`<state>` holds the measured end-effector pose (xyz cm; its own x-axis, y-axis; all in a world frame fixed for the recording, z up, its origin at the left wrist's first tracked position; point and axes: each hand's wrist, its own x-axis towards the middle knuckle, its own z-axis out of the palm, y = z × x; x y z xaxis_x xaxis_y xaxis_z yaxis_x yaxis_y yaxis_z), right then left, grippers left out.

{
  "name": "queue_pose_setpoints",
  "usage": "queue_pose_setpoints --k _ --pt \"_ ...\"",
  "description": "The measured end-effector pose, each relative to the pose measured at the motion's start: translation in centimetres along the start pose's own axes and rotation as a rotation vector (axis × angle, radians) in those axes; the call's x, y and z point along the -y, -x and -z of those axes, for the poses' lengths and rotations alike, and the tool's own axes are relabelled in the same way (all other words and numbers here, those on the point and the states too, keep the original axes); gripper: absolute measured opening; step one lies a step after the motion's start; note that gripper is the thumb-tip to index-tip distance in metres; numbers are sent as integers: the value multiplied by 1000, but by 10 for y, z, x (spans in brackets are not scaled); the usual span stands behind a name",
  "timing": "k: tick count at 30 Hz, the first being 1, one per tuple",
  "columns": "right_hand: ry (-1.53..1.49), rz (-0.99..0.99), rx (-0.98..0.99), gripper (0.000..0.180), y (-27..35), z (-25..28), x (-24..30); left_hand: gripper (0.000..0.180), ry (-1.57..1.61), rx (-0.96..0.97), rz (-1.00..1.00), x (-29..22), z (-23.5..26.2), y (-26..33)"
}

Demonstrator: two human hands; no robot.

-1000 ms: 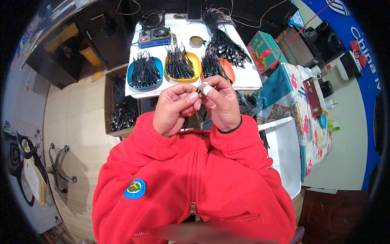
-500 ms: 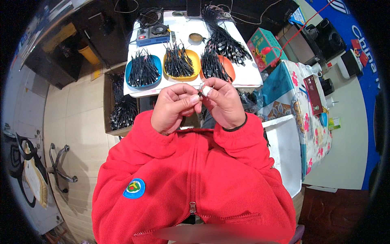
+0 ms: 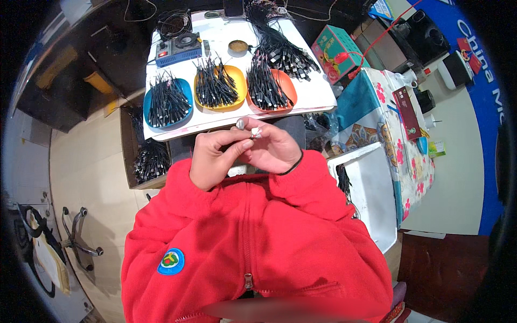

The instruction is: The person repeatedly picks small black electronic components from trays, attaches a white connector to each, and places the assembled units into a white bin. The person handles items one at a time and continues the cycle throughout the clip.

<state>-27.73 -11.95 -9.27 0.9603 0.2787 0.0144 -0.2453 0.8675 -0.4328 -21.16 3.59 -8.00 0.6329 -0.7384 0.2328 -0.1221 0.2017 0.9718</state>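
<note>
Just before the white rectangular table [image 3: 319,92], the left hand [image 3: 214,155] pinches a tiny pale-and-dark piece [image 3: 251,137], and the right hand [image 3: 276,148] curls half open against it, its grip unclear. On the table, a blue plastic bowl [image 3: 189,109], a yellow plastic bowl [image 3: 242,81] and an orange plastic bowl [image 3: 285,83] hold black cables [image 3: 167,102]; a brown cardboard box [image 3: 129,164] sits left of it, a white plastic tub [image 3: 372,185] right

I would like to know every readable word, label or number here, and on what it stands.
Wording is not copied; only its places:
Blue panel: large white letters, legible, partly lost at the right.
Dark red box: too small to read.
Round badge on red jacket: too small.
</note>
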Motion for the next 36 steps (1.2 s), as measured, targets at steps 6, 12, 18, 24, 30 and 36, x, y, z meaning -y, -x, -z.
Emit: queue_pose_setpoints --k 6,12,18,24,30,36 --pt "1217 397 -604 19 -10 47 70 14 149 -159 126 15 7 -12" --pt "2268 7 -1273 24 -48 98 133 15 306 -210 253 25 5 -24" --pt "2295 12 -1263 22 -54 104 125 17 374 -256 251 30 7 -26" --pt "2200 1040 -884 11 -34 57 106 18 659 -333 204 27 4 -29" --pt "1142 464 -329 12 -2 4 38 23 698 -316 181 16 -2 -24" --pt "1166 367 -249 14 6 -1 4 22 655 -282 125 7 -8 -14"
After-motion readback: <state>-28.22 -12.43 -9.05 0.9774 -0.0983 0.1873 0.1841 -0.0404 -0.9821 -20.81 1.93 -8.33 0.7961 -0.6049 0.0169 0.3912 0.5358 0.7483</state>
